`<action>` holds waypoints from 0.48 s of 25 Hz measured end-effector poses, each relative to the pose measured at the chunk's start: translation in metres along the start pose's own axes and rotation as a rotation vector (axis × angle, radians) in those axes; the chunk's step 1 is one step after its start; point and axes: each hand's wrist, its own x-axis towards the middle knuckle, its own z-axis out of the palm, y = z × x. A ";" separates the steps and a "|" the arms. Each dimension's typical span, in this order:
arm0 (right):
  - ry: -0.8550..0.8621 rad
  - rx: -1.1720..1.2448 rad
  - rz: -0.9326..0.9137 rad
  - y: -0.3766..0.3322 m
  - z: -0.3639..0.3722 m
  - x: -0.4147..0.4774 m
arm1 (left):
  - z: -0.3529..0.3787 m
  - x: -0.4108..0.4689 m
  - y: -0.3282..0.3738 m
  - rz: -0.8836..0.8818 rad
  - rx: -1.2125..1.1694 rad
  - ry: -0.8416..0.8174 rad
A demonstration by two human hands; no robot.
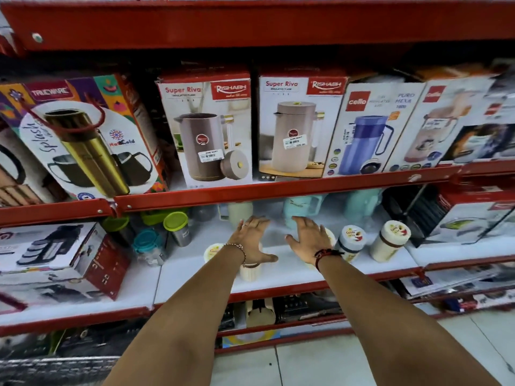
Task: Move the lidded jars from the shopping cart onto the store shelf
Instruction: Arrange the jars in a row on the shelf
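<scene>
left hand: over the white shelf, fingers spread flat, released, gripping nothing; palm down above a cream jar whose lower body shows under the wrist; contact with its lid: cannot tell
right hand: fingers splayed, released; hovers just beside a partly hidden jar at its far side
jars on shelf: two cream lidded jars stand upright at right, one with a dark band, one with a brown band, near each other; another pale lid sits just left of the left wrist
open room: bare white strip between the two hands, running back to the pale jugs
edges: red front lip just below the forearms; upper red rail overhangs close above the fingertips
left side: boxed set and green-lidded tins crowd that end
cart: out of view
</scene>
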 end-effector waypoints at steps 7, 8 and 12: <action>-0.052 -0.131 0.057 0.096 -0.043 0.020 | 0.024 0.065 0.076 -0.007 -0.029 -0.045; -0.094 -0.159 0.059 0.109 -0.048 0.024 | 0.029 0.074 0.087 -0.038 -0.057 -0.062; -0.317 -0.134 0.030 0.150 -0.061 0.034 | 0.055 0.102 0.124 -0.183 -0.164 -0.103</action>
